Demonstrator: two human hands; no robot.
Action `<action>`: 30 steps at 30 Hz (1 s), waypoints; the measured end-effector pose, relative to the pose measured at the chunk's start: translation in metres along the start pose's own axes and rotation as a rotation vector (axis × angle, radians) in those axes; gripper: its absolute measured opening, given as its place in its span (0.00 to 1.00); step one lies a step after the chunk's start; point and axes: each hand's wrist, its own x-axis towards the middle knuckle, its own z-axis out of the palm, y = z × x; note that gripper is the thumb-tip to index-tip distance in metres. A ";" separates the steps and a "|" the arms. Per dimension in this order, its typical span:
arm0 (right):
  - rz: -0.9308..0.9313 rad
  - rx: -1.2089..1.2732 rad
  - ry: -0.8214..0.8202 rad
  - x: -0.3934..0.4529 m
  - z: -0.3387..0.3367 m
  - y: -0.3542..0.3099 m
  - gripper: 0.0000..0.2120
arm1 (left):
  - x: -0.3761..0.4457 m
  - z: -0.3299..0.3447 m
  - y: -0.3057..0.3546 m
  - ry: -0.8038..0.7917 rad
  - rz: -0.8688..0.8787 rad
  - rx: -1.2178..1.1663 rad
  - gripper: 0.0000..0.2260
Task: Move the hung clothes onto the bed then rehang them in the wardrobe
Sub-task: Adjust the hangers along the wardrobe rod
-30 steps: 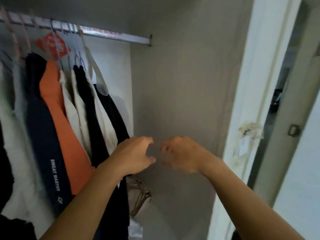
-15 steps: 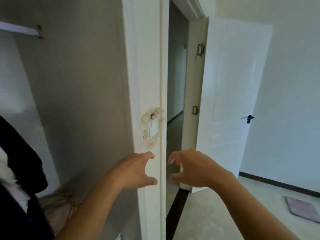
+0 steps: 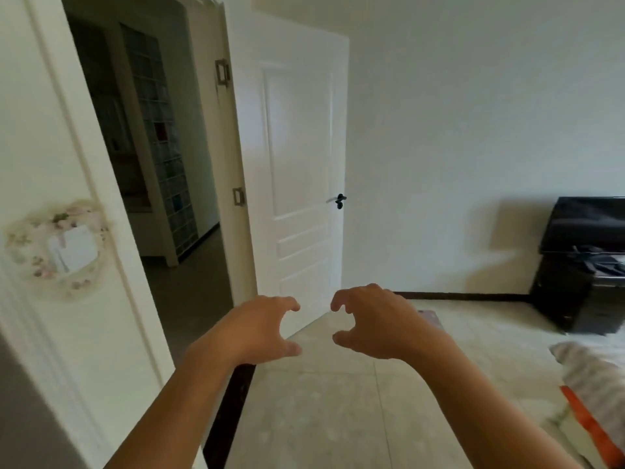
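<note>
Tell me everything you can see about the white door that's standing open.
The white door is a painted panel door with one tall upper panel and narrower horizontal ones below. It stands swung open against the wall, upright. Two metal hinges fix its left edge to the frame; a dark lever handle sits at its right edge. Nothing else touches it.

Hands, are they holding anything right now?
Nothing is held. The left hand and right hand hang in the air with fingers loosely curled, touching nothing.
</note>
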 end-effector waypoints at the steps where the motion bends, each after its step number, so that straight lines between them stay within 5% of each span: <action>1: 0.027 0.006 0.004 -0.008 -0.002 0.018 0.23 | 0.009 0.006 0.018 -0.011 0.025 0.003 0.33; 14: 0.405 -0.002 0.054 -0.105 -0.023 0.234 0.23 | 0.120 0.085 0.241 -0.076 0.419 0.068 0.37; 30: 1.046 0.022 0.190 -0.195 -0.051 0.433 0.14 | 0.281 0.188 0.481 -0.317 0.993 0.082 0.30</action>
